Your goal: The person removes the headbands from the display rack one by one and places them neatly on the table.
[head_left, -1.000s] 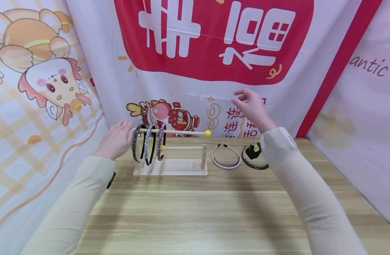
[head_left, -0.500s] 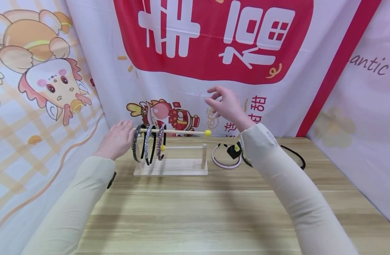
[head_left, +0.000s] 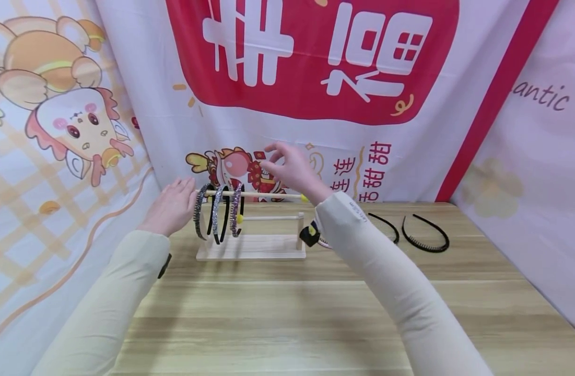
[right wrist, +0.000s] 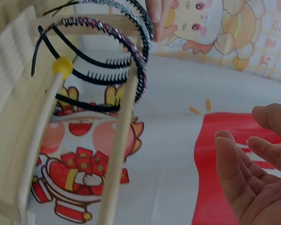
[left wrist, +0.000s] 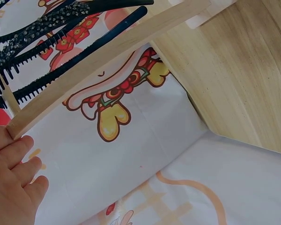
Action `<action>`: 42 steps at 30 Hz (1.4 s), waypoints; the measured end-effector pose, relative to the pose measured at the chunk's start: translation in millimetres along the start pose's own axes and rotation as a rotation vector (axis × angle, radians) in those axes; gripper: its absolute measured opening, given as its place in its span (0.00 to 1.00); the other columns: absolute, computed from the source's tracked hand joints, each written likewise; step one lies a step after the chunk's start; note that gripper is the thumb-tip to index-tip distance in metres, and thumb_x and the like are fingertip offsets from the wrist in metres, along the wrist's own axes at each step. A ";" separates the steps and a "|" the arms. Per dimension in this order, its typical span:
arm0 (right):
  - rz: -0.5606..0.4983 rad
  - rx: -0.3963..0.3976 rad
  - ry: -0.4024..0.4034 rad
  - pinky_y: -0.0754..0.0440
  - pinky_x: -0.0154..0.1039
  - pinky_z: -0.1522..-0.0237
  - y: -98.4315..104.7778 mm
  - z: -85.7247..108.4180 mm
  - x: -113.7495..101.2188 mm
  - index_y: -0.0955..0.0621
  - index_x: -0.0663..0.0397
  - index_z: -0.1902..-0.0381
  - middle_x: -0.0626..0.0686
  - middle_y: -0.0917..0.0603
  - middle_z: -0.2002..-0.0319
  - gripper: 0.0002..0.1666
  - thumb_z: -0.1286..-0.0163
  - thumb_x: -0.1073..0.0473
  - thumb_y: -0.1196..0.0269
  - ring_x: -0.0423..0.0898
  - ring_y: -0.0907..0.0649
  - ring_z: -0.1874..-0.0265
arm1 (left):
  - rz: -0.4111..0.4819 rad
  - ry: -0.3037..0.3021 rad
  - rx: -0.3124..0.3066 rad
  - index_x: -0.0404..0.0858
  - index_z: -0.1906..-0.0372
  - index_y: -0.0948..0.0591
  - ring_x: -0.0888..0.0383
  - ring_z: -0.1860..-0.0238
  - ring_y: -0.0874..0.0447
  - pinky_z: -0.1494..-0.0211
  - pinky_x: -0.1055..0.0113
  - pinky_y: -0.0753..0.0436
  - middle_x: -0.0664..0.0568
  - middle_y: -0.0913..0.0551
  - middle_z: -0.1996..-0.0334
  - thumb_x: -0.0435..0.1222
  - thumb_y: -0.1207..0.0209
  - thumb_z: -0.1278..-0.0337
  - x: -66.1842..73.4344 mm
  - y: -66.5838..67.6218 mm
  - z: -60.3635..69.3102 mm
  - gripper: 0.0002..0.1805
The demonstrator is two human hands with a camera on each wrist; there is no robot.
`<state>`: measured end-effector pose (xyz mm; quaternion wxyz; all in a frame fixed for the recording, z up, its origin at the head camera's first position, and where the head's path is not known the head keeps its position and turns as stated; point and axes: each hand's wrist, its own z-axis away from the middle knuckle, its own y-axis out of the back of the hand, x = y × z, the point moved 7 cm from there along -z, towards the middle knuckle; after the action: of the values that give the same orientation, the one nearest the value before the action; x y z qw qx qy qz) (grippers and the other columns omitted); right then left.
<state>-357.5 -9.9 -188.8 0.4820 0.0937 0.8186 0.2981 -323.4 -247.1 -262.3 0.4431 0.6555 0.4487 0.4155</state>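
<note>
My left hand lies with extended fingers against the left end of a wooden headband stand. In the left wrist view, its fingertips touch the end of the stand's wooden post. On the upper rod hang a dark glittery headband, a silver one and a pinkish-purple one. My right hand hovers over the rod's right part, fingers loosely bent, holding nothing. The right wrist view has this hand apart from the rod and the purple headband.
Right of the stand, a black headband lies on the wooden table. Another dark headband and a pink one are partly hidden by my right arm. Printed cloth hangs behind and at both sides.
My right hand has moved left, from above the loose headbands to over the stand's rod. My left hand and the hanging headbands have stayed put.
</note>
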 end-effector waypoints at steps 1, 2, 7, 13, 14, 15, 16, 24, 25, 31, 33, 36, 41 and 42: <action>0.001 -0.008 -0.003 0.18 0.37 0.77 -5.7 -1.2 -0.5 0.27 0.52 0.44 0.51 0.23 0.63 0.22 0.36 0.55 0.39 0.46 0.20 0.77 | 0.002 0.000 0.002 0.21 0.34 0.47 0.33 0.34 0.56 0.32 0.45 0.57 0.28 0.47 0.35 0.40 0.70 0.28 -0.2 -0.1 -0.2 0.29; -0.003 -0.020 -0.012 0.18 0.37 0.77 -11.6 -2.0 -0.1 0.27 0.52 0.44 0.51 0.22 0.63 0.22 0.35 0.55 0.39 0.47 0.20 0.76 | 0.005 0.000 0.004 0.21 0.34 0.47 0.33 0.34 0.56 0.32 0.45 0.57 0.28 0.47 0.35 0.40 0.70 0.28 -0.4 -0.2 -0.5 0.29; -0.042 -0.084 -0.039 0.18 0.37 0.78 -38.9 -3.8 4.6 0.28 0.53 0.44 0.53 0.22 0.62 0.22 0.35 0.57 0.39 0.50 0.18 0.76 | 0.005 0.000 0.018 0.21 0.34 0.46 0.33 0.34 0.55 0.32 0.45 0.57 0.28 0.46 0.35 0.39 0.69 0.29 -0.9 -1.1 -0.6 0.28; -0.088 -0.124 -0.083 0.17 0.38 0.76 -64.6 -0.7 16.3 0.28 0.51 0.43 0.53 0.25 0.56 0.24 0.37 0.56 0.38 0.51 0.18 0.74 | -0.002 0.006 0.008 0.22 0.34 0.47 0.33 0.34 0.55 0.32 0.45 0.57 0.29 0.46 0.35 0.40 0.70 0.29 -1.7 -3.5 0.1 0.28; -0.100 -0.129 -0.094 0.17 0.38 0.76 -68.3 0.0 18.3 0.29 0.51 0.43 0.54 0.25 0.54 0.25 0.37 0.56 0.37 0.52 0.18 0.73 | -0.001 0.007 0.007 0.22 0.34 0.47 0.33 0.34 0.55 0.32 0.45 0.58 0.29 0.46 0.35 0.40 0.70 0.28 -2.0 -3.6 0.3 0.28; -0.118 -0.136 -0.108 0.17 0.38 0.76 -72.0 0.5 20.4 0.29 0.50 0.42 0.54 0.26 0.53 0.26 0.37 0.56 0.37 0.54 0.18 0.71 | 0.002 0.008 0.005 0.22 0.34 0.47 0.33 0.34 0.55 0.32 0.45 0.58 0.29 0.47 0.35 0.40 0.70 0.28 -2.2 -3.9 0.5 0.28; -0.133 -0.144 -0.122 0.17 0.38 0.75 -75.7 1.0 22.6 0.29 0.49 0.41 0.55 0.26 0.51 0.27 0.38 0.56 0.37 0.55 0.18 0.70 | 0.004 0.009 0.003 0.22 0.34 0.47 0.33 0.34 0.56 0.32 0.45 0.58 0.29 0.47 0.34 0.40 0.70 0.28 -2.2 -4.1 0.7 0.29; -0.199 -0.165 -0.175 0.16 0.38 0.77 -96.5 0.4 35.8 0.30 0.46 0.41 0.58 0.28 0.47 0.30 0.40 0.57 0.34 0.56 0.17 0.71 | 0.013 0.007 -0.006 0.22 0.33 0.48 0.33 0.33 0.57 0.32 0.46 0.59 0.29 0.48 0.34 0.41 0.71 0.28 -2.3 -4.9 0.9 0.29; -0.202 -0.164 -0.178 0.16 0.39 0.77 -98.2 0.2 37.0 0.30 0.46 0.40 0.58 0.28 0.46 0.30 0.41 0.58 0.34 0.55 0.17 0.72 | 0.013 0.008 -0.006 0.22 0.33 0.48 0.33 0.33 0.57 0.32 0.46 0.59 0.29 0.48 0.34 0.41 0.71 0.28 -2.4 -4.7 1.0 0.29; -0.275 -0.190 -0.208 0.16 0.42 0.74 -108.0 0.2 41.5 0.34 0.47 0.36 0.64 0.33 0.39 0.36 0.41 0.59 0.34 0.57 0.17 0.73 | 0.018 0.012 -0.011 0.23 0.33 0.48 0.34 0.33 0.58 0.31 0.46 0.59 0.29 0.49 0.34 0.41 0.72 0.28 -1.9 -3.9 0.7 0.29; -0.309 -0.198 -0.223 0.16 0.43 0.73 -110.6 -0.1 42.3 0.34 0.47 0.35 0.64 0.35 0.37 0.37 0.41 0.60 0.34 0.58 0.17 0.71 | 0.018 0.013 -0.011 0.23 0.33 0.48 0.34 0.33 0.58 0.31 0.46 0.59 0.29 0.49 0.34 0.41 0.72 0.28 -1.7 -3.1 0.9 0.29; -0.333 -0.204 -0.232 0.16 0.43 0.73 -113.2 -0.6 41.8 0.35 0.49 0.34 0.65 0.36 0.36 0.38 0.41 0.61 0.34 0.58 0.17 0.70 | 0.019 0.013 -0.010 0.22 0.33 0.48 0.34 0.33 0.58 0.31 0.46 0.59 0.29 0.49 0.34 0.41 0.71 0.28 -1.4 -2.0 1.1 0.29; -0.349 -0.196 -0.235 0.16 0.43 0.72 -114.9 -2.2 40.2 0.32 0.51 0.37 0.63 0.31 0.40 0.35 0.41 0.64 0.34 0.54 0.17 0.73 | 0.016 0.013 -0.010 0.23 0.33 0.49 0.34 0.33 0.58 0.31 0.46 0.59 0.30 0.49 0.34 0.41 0.71 0.28 -2.2 -2.0 0.4 0.29; -0.354 -0.193 -0.235 0.16 0.43 0.72 -115.0 -2.7 40.1 0.32 0.51 0.37 0.62 0.29 0.41 0.34 0.41 0.65 0.35 0.53 0.17 0.74 | 0.014 0.012 -0.009 0.23 0.33 0.49 0.34 0.33 0.58 0.31 0.46 0.59 0.30 0.49 0.34 0.41 0.71 0.28 -2.5 -2.2 0.1 0.29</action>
<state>-365.1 -85.8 -283.7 0.6254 -0.0639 0.7282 0.2730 -324.4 -249.1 -264.8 0.4406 0.6538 0.4450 0.4247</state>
